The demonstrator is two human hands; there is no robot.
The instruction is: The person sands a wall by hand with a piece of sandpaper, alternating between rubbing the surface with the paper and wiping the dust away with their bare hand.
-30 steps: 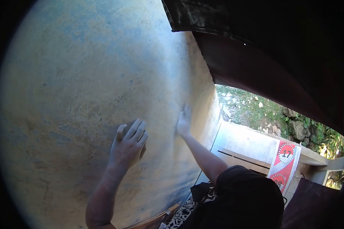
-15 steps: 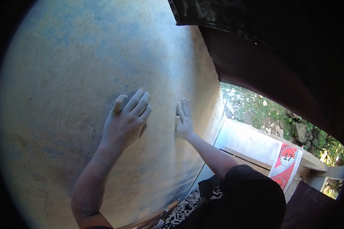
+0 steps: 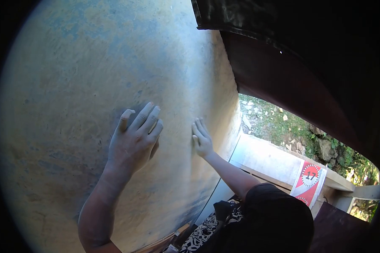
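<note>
A large, smooth pale surface (image 3: 84, 71) with yellowish and bluish patches fills the left and middle of the view. Against it rests my left hand (image 3: 135, 137), back towards the camera, its fingers partly bent and spread and nothing in its grasp. Farther right, my right hand (image 3: 202, 141) lies against the same surface with fingers stretched out and thumb apart, holding nothing. Both hands look coated with pale dust.
Dark sheeting (image 3: 283, 69) hangs across the upper right. A light ledge (image 3: 268, 158) at the right bears a red-and-white label (image 3: 310, 176) marked 17. Grass, stones and pale scraps (image 3: 278, 122) show beyond it. A black sleeve (image 3: 274, 215) is at the lower right.
My left hand has shifted slightly left and down. My right hand has moved a little lower, its fingers more tilted to the left. The view has shifted slightly.
</note>
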